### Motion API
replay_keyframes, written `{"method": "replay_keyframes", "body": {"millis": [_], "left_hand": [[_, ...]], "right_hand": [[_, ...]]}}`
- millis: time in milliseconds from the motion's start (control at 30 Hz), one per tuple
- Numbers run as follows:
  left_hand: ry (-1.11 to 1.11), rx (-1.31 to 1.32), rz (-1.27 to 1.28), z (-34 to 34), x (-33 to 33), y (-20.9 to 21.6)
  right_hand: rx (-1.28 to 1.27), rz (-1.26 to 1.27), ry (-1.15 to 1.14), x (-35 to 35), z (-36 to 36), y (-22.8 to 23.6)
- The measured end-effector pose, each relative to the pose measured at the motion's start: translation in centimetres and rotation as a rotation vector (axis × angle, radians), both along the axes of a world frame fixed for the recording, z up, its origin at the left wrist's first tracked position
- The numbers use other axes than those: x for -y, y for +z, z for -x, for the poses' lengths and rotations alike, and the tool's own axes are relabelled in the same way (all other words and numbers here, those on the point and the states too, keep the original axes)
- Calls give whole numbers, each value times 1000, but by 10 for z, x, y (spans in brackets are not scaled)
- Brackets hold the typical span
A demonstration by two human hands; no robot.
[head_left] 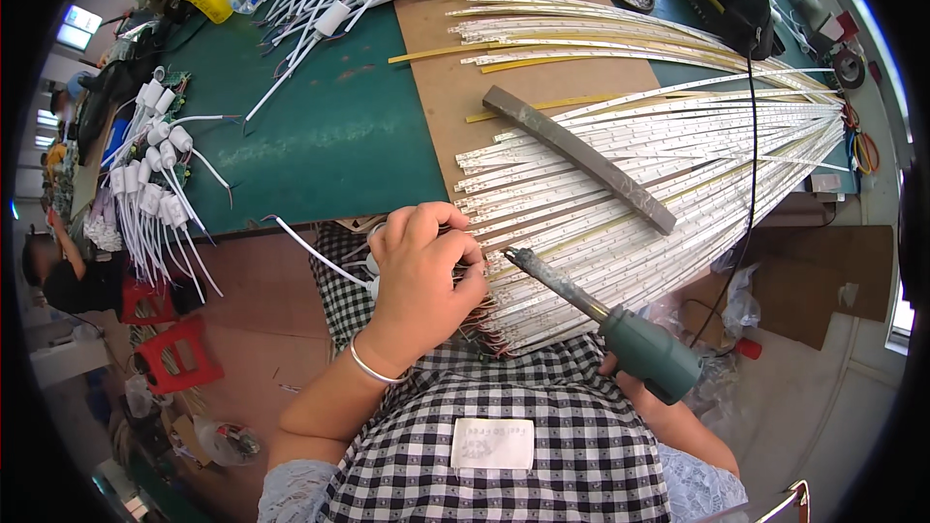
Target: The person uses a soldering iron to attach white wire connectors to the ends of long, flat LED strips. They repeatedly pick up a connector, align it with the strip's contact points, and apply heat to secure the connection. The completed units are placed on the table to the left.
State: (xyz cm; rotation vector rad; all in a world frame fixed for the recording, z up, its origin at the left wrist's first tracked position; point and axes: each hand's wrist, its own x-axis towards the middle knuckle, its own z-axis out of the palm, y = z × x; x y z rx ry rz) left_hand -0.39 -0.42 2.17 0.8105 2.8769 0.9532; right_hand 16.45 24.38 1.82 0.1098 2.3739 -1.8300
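My left hand (421,271), a silver bangle at its wrist, is closed with fingertips pressed together at the near ends of a fan of white LED strips (581,276). What the fingertips pinch is hidden. A white cable (315,250) with a white cylindrical part sticks out beside that hand. My right hand (620,373), mostly hidden, grips a soldering iron (654,356) with a dark green handle. Its tip points up and left, close to the strip ends beside my left fingertips. Thin reddish wires (494,334) hang from the strip ends.
A grey-brown bar (581,160) lies across the strips. Under them is a brown board (436,121) on the green table (329,136). White cabled parts with green circuit boards (155,169) lie left and at the back. A black cord (751,184) hangs at right; red stools (179,356) stand left.
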Motion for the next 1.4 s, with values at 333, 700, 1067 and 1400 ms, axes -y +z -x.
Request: {"method": "replay_keyframes", "body": {"millis": [333, 700, 1067, 1400], "left_hand": [[-6, 68, -19, 5, 3, -1], [27, 38, 19, 3, 0, -4], [4, 15, 11, 6, -1, -3], [2, 24, 16, 7, -1, -3]], "right_hand": [[11, -63, 5, 3, 2, 2], [-47, -83, 47, 2, 5, 2], [36, -35, 2, -2, -13, -17], [82, -52, -25, 1, -7, -8]]}}
